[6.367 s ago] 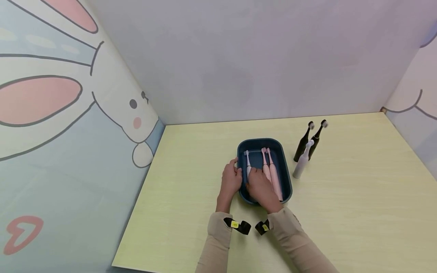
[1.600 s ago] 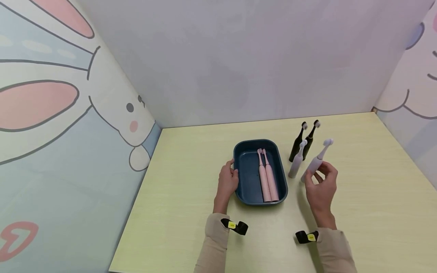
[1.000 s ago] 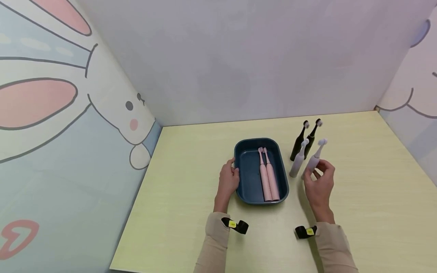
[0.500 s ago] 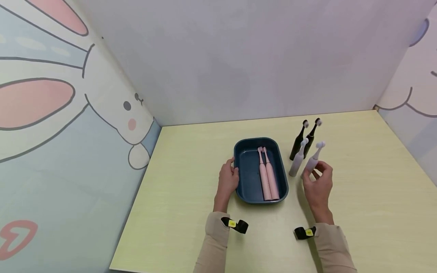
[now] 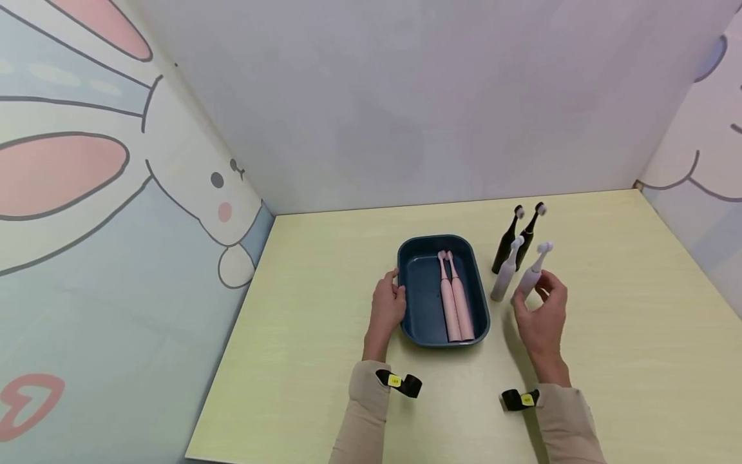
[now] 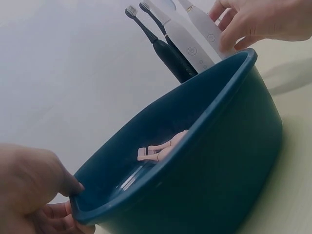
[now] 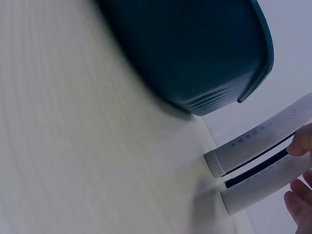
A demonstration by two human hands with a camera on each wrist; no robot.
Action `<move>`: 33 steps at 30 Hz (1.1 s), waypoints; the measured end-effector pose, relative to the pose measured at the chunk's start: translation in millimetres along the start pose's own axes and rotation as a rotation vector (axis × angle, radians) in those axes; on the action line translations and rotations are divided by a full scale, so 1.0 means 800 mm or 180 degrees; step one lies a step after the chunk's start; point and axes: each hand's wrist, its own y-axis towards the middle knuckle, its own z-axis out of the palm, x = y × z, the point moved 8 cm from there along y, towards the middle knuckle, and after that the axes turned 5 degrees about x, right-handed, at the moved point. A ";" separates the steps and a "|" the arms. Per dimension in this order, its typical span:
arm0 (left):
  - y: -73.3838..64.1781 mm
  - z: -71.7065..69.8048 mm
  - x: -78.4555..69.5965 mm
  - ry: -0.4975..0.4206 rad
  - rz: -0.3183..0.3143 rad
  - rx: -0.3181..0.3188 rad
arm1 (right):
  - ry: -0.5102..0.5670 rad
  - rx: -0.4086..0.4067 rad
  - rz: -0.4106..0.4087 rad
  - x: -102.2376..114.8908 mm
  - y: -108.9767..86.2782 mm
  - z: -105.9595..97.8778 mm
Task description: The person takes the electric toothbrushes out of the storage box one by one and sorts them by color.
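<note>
My left hand (image 5: 388,301) grips the left rim of a dark blue plastic bin (image 5: 418,309), thumb over the inside of the rim and fingers outside. Two pink electric toothbrushes (image 5: 449,306) lie side by side in the bin, heads toward the far end. To the right of the bin, my right hand (image 5: 542,316) holds a white electric toothbrush (image 5: 530,280) between thumb and fingers. It stands upright, its base at the tabletop in the right wrist view. Close at its left stands another white electric toothbrush (image 5: 504,277), a narrow gap between the two handles.
Two black electric toothbrushes (image 5: 504,251) stand upright just behind the white ones. The pale wooden table (image 5: 313,309) ends at a plain back wall (image 5: 406,109), with a cartoon-printed wall (image 5: 87,290) on the left.
Since the oldest frame, my right hand has moved from inside the bin to its right, bringing a white toothbrush out and standing it beside the other. The left hand has stayed on the rim.
</note>
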 end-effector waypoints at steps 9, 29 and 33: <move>0.000 0.000 -0.001 0.0024 0.0014 -0.0017 | 0.0382 -0.0161 0.0111 0.014 -0.006 -0.019; -0.004 -0.002 -0.003 0.0021 0.0022 -0.0052 | 0.0709 0.0279 -0.0739 0.098 -0.056 0.025; -0.004 -0.002 -0.003 0.0016 0.0034 -0.0062 | 0.0487 0.0775 -0.0612 0.097 -0.057 0.053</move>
